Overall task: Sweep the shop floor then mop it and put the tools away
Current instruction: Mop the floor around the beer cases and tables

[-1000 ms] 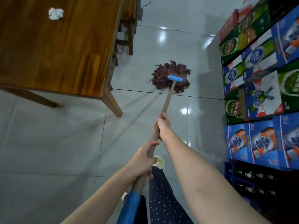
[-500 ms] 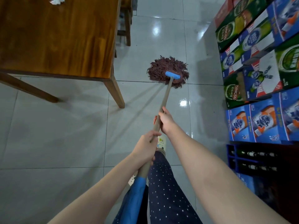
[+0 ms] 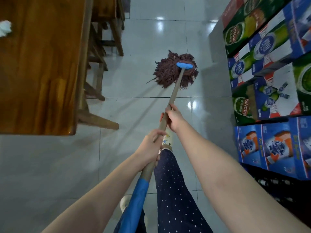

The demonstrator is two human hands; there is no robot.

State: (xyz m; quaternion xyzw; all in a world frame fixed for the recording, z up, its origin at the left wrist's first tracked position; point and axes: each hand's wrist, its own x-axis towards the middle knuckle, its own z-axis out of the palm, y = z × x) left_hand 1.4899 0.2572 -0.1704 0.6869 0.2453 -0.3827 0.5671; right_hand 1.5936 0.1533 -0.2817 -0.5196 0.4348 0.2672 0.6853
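- Maroon string mop [image 3: 170,73] is planted flat on the glossy tiled floor [image 3: 50,165], at roughly 12 o'clock from the feet, with a blue clamp [image 3: 184,66] on top of the strands.
- Its wooden handle [image 3: 175,91] is gripped with both hands. The right hand [image 3: 174,117] is wrapped round it nearer the mop head. The left hand [image 3: 149,148] is clenched round it closer to the body, just above a blue sleeve [image 3: 134,199].
- At 10 o'clock a wooden table [image 3: 38,73] is seen, with a crumpled white tissue [image 3: 5,28] left on it.
- Wooden chairs [image 3: 107,31] are tucked in at 11 o'clock.
- Beer cartons [image 3: 269,64] are stacked at 2 to 3 o'clock, with a dark crate [image 3: 277,185] of bottles at 4.
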